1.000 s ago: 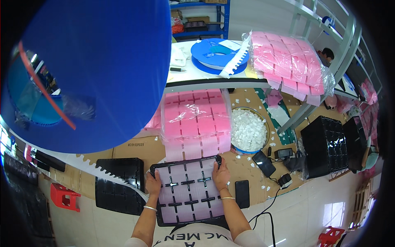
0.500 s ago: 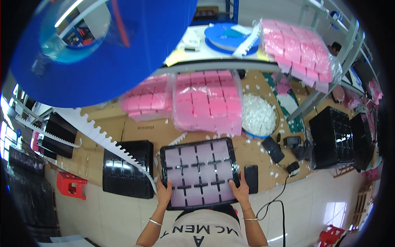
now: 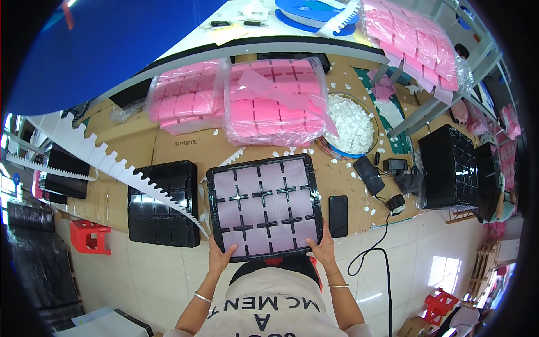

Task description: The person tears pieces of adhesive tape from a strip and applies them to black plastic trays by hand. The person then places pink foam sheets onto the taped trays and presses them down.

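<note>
Tray, held at its near corners by left hand and right hand, over the near edge of the bench. Apparently fully lined: pink foam across every visible cell, around black crosses. Left of it, without visible foam: second tray. Farther off: bagged foam packs.

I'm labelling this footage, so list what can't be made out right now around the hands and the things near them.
- Left hand: head view, partly hidden by the black tray.
- Right hand: head view, partly hidden by the same tray.
- The tray's underside: head view, hidden by its own upper side.
- Large blue disc: head view, cut off by the upper edge.
- Round container: head view, bottom hidden by white pieces.
</note>
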### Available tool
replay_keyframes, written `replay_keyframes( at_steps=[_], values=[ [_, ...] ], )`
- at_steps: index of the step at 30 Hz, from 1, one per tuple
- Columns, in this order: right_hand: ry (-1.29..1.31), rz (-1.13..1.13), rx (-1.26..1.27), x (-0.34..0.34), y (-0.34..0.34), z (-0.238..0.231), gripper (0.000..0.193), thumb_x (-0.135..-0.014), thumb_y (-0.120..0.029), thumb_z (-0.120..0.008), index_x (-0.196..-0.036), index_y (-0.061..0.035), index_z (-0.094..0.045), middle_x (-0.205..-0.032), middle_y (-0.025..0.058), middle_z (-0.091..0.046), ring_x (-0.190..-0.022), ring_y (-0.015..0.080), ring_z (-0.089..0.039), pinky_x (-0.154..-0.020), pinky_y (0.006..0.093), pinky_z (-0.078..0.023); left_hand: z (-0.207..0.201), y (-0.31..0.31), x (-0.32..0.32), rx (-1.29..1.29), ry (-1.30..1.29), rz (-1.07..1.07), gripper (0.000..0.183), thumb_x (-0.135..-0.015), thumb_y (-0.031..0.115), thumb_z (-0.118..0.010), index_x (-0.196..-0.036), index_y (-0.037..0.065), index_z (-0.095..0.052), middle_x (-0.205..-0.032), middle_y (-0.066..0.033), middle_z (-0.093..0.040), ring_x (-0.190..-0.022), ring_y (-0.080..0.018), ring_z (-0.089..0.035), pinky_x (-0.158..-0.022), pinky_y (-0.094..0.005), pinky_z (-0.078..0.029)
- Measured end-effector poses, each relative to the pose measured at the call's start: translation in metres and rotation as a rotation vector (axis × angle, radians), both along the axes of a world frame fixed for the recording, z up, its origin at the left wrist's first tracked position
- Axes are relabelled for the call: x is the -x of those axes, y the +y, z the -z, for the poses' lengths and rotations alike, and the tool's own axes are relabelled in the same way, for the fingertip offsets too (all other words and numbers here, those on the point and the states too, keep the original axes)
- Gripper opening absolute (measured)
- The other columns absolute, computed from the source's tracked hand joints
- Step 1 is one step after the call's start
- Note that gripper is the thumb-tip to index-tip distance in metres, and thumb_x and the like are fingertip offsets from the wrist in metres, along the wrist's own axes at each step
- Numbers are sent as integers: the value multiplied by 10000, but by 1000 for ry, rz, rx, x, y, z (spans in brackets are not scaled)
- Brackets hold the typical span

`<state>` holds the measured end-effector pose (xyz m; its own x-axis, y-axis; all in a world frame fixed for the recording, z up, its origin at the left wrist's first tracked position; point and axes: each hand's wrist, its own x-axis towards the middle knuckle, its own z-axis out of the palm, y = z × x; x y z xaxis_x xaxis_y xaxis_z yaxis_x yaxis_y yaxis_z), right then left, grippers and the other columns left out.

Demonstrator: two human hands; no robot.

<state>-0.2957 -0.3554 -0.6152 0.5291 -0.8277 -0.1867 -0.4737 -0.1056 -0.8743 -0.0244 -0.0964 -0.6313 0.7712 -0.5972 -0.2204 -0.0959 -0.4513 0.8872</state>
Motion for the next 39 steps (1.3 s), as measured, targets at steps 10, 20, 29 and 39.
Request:
replay_keyframes(
  at_steps=[10, 20, 29, 39],
  values=[
    [-128, -132, -375, 6, -12, -20, 890, -806, 103, -598, -1570, -15, -157, -1566, 210, -332, -1453, 267, -318, -1184, 320, -221, -2, 26, -25, 144, 331, 195, 1018, -801, 118, -767, -1564, 1, -103, -1548, -178, -300, -1430, -256, -303, -1184, -362, -246],
    [-304, 8, -301, 1, -5, -83, 734, -707, 83, -657, -1397, 36, -413, -1305, 159, -570, -1248, 220, -531, -1107, 327, -364, -88, 12, 16, -4, -163, 257, 1110, -758, -3, -736, -1594, 73, -10, -1615, -214, -204, -1501, -322, -201, -1192, -442, -214],
    [-794, -242, -920, -47, 23, -253, 564, -920, -133, -674, -1363, 37, -369, -1241, 220, -607, -1086, 277, -654, -892, 363, -552, -150, 41, -8, 126, -622, 151, 581, -697, -97, -548, -1238, 72, -676, -1277, -115, -668, -1260, -277, -587, -1141, -473, -271],
    [-601, -283, -853, -102, 11, -205, 247, -961, -42, -586, -1193, 41, -565, -1133, 181, -671, -971, 204, -674, -868, 306, -552, -157, 353, -105, 299, -67, -391, 484, -816, 59, -768, -1277, 37, -623, -1214, -97, -676, -1107, -169, -633, -1017, -349, -451]
  ],
)
